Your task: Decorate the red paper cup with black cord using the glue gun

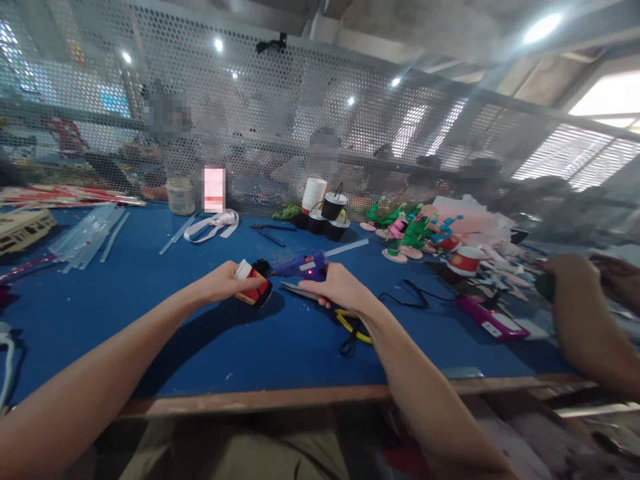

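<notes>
My left hand (226, 280) is closed around a small red paper cup (254, 291) with a white and black edge, tilted over the blue table. Something dark sits at the cup's opening. My right hand (336, 285) grips a blue hot glue gun (300, 267), its small red light on. The gun's nozzle points left, close to the cup's opening; whether it touches I cannot tell. A clear glue stick (349, 247) extends from behind the gun. Beneath the right hand, scissors with yellow handles (353, 325) show a metal blade pointing left; the hand hides their middle.
Glue sticks (90, 233) and a white ribbon (213, 227) lie left. Pliers (270, 231), stacked white cups (314, 195) and black cups (334, 208) stand toward the mesh partition. Green paper trees (415, 230), a purple power strip (493, 318) and another person's arm (580, 313) are right.
</notes>
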`<action>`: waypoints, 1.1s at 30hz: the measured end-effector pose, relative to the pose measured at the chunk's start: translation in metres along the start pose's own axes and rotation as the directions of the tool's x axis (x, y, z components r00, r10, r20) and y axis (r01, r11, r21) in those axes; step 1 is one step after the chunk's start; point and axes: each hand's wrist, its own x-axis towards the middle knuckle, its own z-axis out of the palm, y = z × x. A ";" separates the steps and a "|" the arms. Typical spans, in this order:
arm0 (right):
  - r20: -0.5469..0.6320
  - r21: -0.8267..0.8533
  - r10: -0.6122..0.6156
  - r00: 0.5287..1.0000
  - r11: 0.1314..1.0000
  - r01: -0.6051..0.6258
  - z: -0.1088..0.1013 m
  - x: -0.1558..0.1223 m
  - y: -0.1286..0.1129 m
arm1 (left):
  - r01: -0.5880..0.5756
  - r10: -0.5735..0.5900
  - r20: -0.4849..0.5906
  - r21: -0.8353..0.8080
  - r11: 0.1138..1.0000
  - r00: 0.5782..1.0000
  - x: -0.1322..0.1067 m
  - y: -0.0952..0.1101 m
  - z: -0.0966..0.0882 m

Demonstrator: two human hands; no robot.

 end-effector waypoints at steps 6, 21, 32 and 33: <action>-0.347 -0.030 -0.019 0.938 0.999 0.009 -0.013 0.032 0.028 | -0.035 0.035 -0.005 0.020 0.999 0.999 0.001 -0.003 0.000; -0.460 -0.421 0.074 0.885 0.859 -0.291 -0.015 0.050 0.027 | -0.039 0.041 -0.026 0.078 0.996 0.999 -0.002 0.000 0.001; -0.060 -0.217 -0.282 0.958 0.940 0.263 0.050 0.013 -0.047 | -0.181 0.202 -0.039 0.306 0.935 0.979 -0.006 0.006 0.008; -0.056 -0.196 -0.266 0.962 0.948 0.251 0.053 0.014 -0.047 | -0.179 0.207 -0.052 0.332 0.926 0.977 -0.007 0.007 0.008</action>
